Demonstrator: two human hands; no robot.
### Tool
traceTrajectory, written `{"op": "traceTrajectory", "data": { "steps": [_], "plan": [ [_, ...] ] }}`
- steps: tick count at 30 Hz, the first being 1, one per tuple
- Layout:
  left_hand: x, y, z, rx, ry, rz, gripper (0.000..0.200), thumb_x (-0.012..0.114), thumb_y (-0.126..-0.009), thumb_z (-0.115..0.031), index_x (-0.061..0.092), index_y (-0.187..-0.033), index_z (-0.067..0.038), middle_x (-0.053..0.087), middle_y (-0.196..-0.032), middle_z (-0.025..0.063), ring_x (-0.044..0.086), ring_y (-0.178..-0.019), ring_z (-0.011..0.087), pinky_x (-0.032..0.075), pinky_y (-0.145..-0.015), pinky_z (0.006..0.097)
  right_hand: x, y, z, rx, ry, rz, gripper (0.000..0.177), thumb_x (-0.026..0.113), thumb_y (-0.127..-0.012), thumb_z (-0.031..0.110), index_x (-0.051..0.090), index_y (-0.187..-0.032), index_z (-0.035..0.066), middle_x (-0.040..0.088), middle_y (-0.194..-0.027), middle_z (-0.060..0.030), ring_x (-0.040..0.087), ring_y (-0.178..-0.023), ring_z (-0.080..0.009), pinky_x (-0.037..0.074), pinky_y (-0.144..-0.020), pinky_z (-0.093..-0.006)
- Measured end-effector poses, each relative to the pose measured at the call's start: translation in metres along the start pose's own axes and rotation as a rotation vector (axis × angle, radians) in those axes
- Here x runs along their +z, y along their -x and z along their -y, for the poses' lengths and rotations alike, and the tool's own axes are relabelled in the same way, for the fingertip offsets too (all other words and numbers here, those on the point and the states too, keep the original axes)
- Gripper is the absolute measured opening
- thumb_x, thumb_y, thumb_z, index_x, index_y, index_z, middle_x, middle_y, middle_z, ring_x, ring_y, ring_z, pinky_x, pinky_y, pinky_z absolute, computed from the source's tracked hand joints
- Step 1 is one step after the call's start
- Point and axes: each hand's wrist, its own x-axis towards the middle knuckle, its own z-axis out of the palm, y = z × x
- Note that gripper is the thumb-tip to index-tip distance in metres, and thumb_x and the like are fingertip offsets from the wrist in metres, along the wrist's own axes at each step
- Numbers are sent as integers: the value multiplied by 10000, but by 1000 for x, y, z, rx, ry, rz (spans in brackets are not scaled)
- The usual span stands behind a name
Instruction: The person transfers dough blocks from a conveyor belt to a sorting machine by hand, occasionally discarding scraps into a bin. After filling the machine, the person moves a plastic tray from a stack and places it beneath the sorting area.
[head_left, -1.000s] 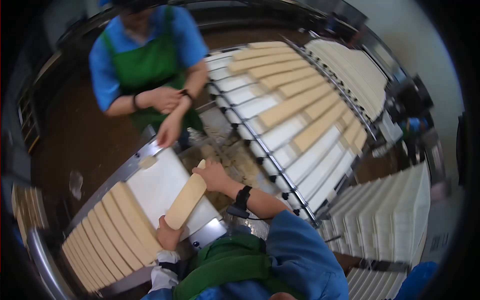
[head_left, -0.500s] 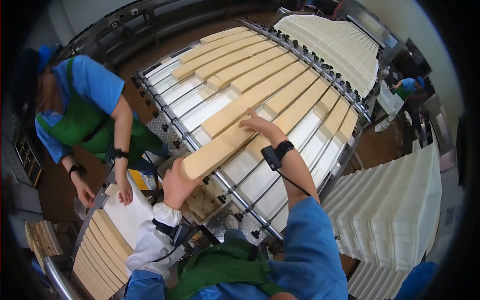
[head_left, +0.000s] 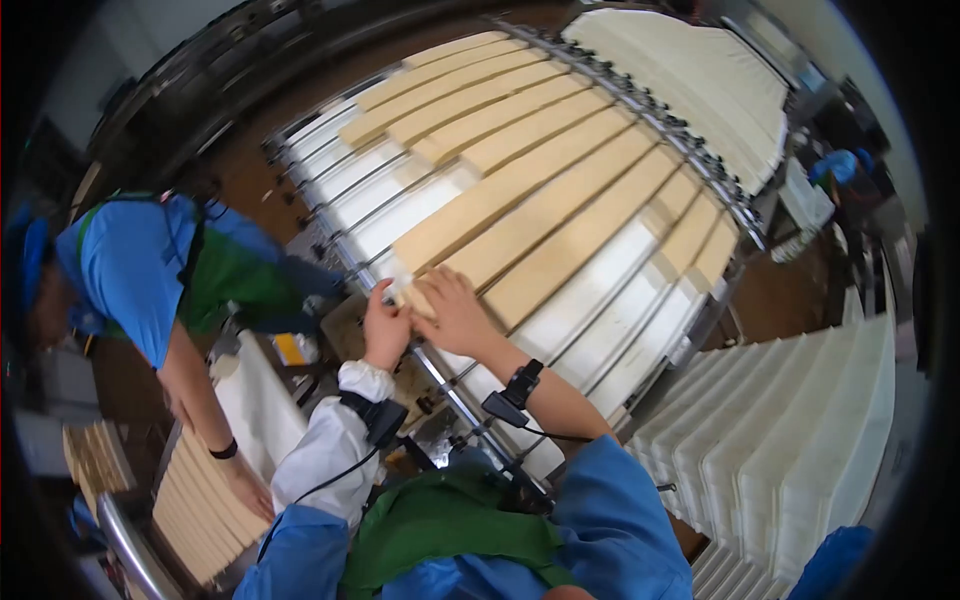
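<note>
Long pale-yellow bars, tofu-like in look, lie side by side in the lanes of a white conveyor point(head_left: 610, 310) divided by thin metal rods. My left hand point(head_left: 386, 330) and my right hand point(head_left: 452, 308) meet at the conveyor's near edge, by the near end of a long bar point(head_left: 550, 205). Between them is a small pale-yellow piece point(head_left: 412, 297), mostly covered by my fingers. My left hand is closed at it, thumb up. The fingers of my right hand bend over it from the other side. Whether the piece is joined to the bar cannot be made out.
On the left a co-worker point(head_left: 140, 265) leans over a stand of closely set pale-yellow bars point(head_left: 205, 500), one hand on them. A metal rail point(head_left: 465, 405) edges the conveyor. White ribbed trays point(head_left: 770, 430) are stacked at right. Behind lies a cloth-covered surface point(head_left: 690, 80).
The long bar under my hands now lies farther in, level in its lane. Both hands have come together at its near end. The co-worker has bent down and reached onto the bars at left.
</note>
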Motion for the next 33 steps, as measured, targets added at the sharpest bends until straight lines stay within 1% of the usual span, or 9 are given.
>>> {"op": "traceTrajectory", "data": {
  "steps": [3,6,9,14,18,24,29,32,33],
  "plan": [
    [-5,5,-11,71,-258,-96,387,585,-774,-19,508,-1147,-92,592,-596,162,609,-533,300,453,-525,422,17,3,0,14,147,10,616,580,-849,395,464,-1351,58,371,-1438,-229,298,-1363,-412,182,-1102,-610],
    [-22,24,-34,98,-325,-155,338,585,-797,-35,502,-1124,-63,619,-617,171,618,-556,324,457,-544,440,13,1,2,79,237,17,637,563,-862,400,424,-1383,61,332,-1470,-224,250,-1391,-412,136,-1108,-633],
    [-58,44,-59,-19,-228,-217,406,625,-856,-88,457,-1221,-26,686,-839,166,671,-714,230,519,-661,343,15,6,6,115,259,47,639,546,-881,396,391,-1400,56,316,-1476,-230,220,-1401,-419,111,-1114,-633],
    [-139,88,-85,183,128,-475,607,623,-917,-111,299,-1430,-77,382,-1413,186,460,-1245,262,396,-1032,360,18,4,52,78,184,-136,548,559,-884,324,461,-1328,19,379,-1387,-256,301,-1329,-437,150,-1100,-612],
    [-222,168,-71,351,94,-604,579,591,-897,-10,303,-1397,-57,434,-1243,113,450,-1158,187,412,-957,323,24,4,144,-112,-93,-181,405,651,-795,142,547,-1161,3,474,-1213,-221,444,-1148,-411,307,-1019,-550],
    [-314,300,74,-260,-94,-939,636,707,-771,-61,419,-1338,-62,465,-957,85,478,-865,190,443,-765,308,123,17,305,-509,-499,138,428,671,-705,78,555,-1111,10,512,-1158,-206,502,-1085,-404,410,-941,-487],
    [-355,359,121,-659,-363,-966,786,699,-751,-17,317,-1436,-78,515,-1010,123,524,-863,202,467,-732,319,255,2,420,-639,-473,520,478,654,-760,134,519,-1193,-16,484,-1256,-229,452,-1204,-402,376,-1027,-456],
    [-378,362,134,-647,388,-858,873,701,-753,3,227,-1481,-80,559,-1090,143,563,-883,198,493,-718,310,347,-27,464,-641,-280,549,594,632,-800,191,444,-1300,-68,408,-1379,-251,360,-1315,-384,293,-1108,-448],
    [-384,362,134,-721,399,-767,911,700,-763,16,175,-1501,-79,585,-1126,132,582,-883,171,506,-723,287,372,-38,475,-634,-222,536,613,621,-822,214,423,-1328,-72,381,-1412,-250,328,-1346,-377,264,-1128,-446]
  ]
}}
